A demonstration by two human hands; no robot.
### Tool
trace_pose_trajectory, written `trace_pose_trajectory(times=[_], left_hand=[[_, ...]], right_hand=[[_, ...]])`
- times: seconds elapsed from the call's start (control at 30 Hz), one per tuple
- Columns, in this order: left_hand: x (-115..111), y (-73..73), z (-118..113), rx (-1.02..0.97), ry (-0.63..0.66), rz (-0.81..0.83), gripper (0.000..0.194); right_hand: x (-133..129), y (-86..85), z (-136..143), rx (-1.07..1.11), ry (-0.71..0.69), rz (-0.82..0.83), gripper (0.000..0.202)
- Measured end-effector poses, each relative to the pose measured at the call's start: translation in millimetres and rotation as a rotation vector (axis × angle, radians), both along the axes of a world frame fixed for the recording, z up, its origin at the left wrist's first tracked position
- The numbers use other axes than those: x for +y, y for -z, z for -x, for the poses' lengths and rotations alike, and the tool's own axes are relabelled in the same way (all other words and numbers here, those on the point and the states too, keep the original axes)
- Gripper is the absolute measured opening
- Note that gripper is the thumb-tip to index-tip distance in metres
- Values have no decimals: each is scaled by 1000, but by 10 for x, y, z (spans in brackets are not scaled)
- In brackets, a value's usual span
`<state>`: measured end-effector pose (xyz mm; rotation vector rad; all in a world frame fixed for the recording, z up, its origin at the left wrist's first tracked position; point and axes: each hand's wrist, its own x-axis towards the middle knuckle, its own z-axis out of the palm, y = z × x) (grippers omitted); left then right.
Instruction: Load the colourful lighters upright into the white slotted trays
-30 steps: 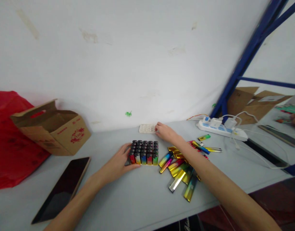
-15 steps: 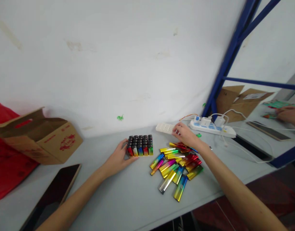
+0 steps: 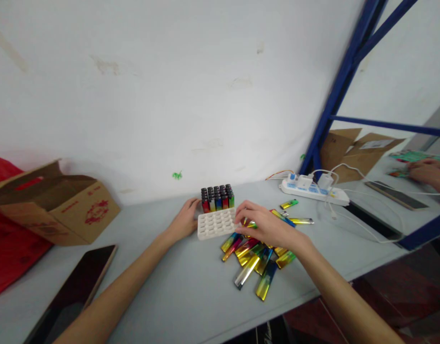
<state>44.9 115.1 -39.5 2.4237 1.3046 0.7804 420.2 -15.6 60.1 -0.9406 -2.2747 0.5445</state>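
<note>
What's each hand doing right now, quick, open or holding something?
Left hand: open, beside the upright, black-topped multicoloured lighters; contact unclear.
Right hand: closed on the white rectangular tray with slots.

Right hand holds white slotted tray, near side of upright lighters; left hand at their left. Loose lighters strewn right. Open carton left.

The tray is before the upright lighters, loose lighters to its right, the box far left.
</note>
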Motion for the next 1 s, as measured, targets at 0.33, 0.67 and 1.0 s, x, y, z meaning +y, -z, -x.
trace_pose_trajectory(times=[0.33, 0.67, 1.0], left_hand=[[-653, -130, 554, -20, -45, 31, 65], [-940, 5, 642, 82, -17, -14, 84], [-1036, -139, 647, 99, 18, -19, 72]], right_hand=[[200, 285, 735, -253, 11, 14, 9], [-68, 178, 449, -208, -88, 141, 43], [55, 69, 471, -293, -159, 253, 19]])
